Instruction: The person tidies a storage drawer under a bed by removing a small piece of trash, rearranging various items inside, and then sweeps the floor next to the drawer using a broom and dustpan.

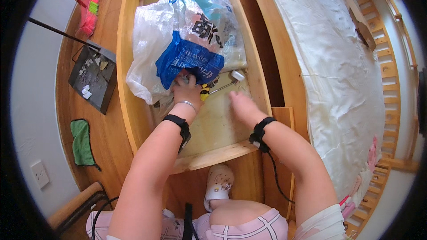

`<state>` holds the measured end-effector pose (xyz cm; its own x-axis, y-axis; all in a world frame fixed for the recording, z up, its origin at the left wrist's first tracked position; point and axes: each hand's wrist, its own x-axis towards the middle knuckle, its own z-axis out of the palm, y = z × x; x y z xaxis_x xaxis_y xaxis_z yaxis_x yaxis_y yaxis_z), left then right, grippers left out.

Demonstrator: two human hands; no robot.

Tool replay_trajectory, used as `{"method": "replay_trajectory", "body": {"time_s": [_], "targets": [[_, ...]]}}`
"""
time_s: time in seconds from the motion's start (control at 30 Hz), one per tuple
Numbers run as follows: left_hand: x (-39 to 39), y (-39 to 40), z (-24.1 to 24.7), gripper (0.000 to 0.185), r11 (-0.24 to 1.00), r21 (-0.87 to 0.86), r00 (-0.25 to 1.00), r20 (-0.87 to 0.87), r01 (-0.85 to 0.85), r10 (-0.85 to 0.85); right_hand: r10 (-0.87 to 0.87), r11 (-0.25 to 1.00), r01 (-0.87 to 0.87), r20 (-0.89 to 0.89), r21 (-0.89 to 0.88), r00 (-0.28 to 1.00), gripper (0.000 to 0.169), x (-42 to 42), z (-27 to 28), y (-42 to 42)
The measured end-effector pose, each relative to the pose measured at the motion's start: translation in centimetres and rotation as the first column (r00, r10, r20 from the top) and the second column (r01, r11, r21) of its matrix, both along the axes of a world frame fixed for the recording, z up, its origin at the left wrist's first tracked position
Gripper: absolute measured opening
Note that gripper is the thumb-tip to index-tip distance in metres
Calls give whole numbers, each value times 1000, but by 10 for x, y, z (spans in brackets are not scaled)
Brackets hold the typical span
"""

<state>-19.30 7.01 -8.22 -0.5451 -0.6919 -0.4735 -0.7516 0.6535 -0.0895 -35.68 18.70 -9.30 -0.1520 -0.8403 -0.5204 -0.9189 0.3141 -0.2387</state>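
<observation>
A blue plastic bag point(190, 58) with white print lies at the near end of the bags in a wooden drawer point(220, 151). My left hand point(187, 90) is shut on the bag at its mouth, fingertips partly hidden in its folds. Beside that hand lies a tool with a yellow and black handle point(204, 93) and a thin metal shaft, likely a screwdriver. My right hand point(245, 106) is over the drawer's right side, fingers curled and blurred; whether it holds something small cannot be seen. Just beyond it rests a small white object point(237, 75).
White and clear plastic bags point(153, 40) fill the drawer's far part. On the floor to the left are a pink broom point(89, 13), a dustpan point(95, 76) with scraps, and a green cloth point(81, 141). A bed with white bedding point(337, 83) borders the right.
</observation>
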Motion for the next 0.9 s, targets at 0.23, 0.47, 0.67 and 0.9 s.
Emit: {"method": "replay_trajectory", "body": {"time_s": [0.23, 0.47, 0.67, 0.9], "targets": [[11, -3, -5, 57, 999, -13, 997, -69, 31, -32, -57, 989, 67, 80, -133, 995, 38, 21, 17, 5], [4, -3, 7, 57, 999, 21, 999, 5, 34, -34, -332, 942, 336, -194, -15, 923, 35, 1, -11, 9], [8, -3, 1, 57, 999, 3, 999, 6, 33, -33, -119, 988, 111, 64, 110, 991, 30, 19, 27, 9], [5, -5, 8, 59, 998, 46, 999, 0, 34, -34, -276, 936, 305, -170, 177, 946, 33, 4, 13, 11]]}}
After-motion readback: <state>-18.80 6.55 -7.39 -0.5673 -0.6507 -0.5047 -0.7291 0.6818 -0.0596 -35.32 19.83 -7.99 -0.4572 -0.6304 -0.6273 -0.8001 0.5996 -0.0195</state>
